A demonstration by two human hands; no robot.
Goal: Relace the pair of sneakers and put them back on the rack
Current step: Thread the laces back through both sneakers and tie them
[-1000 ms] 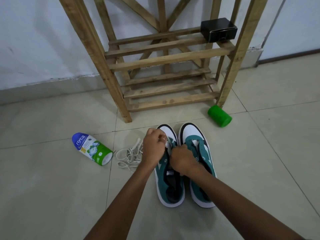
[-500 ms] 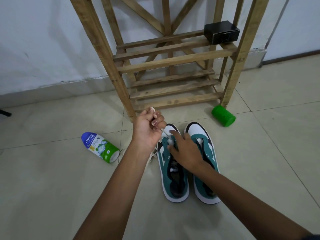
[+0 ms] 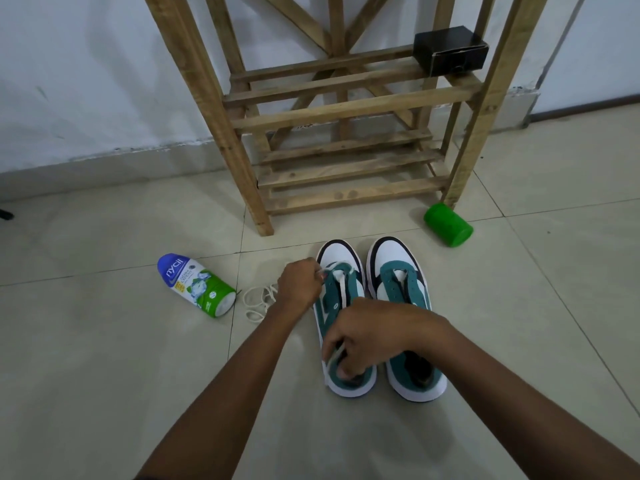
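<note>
Left hand (image 3: 300, 285) pinches lace (image 3: 341, 289) at left sneaker (image 3: 341, 320) toe; right hand (image 3: 363, 336) seemingly grips lace end near heel. Uneven pull risks unthreading eyelet.

Both hands (image 3: 367, 336) on left sneaker's (image 3: 341, 306) lace (image 3: 342, 284)

2 sneakers (image 3: 348, 317) (image 3: 403, 306), 2 hands (image 3: 299, 284) (image 3: 367, 336), 1 wood rack (image 3: 346, 109), 1 blk box (image 3: 450, 51), 1 powder bottle (image 3: 195, 285), 1 green cup (image 3: 448, 225), 1 loose lace (image 3: 258, 301).
</note>
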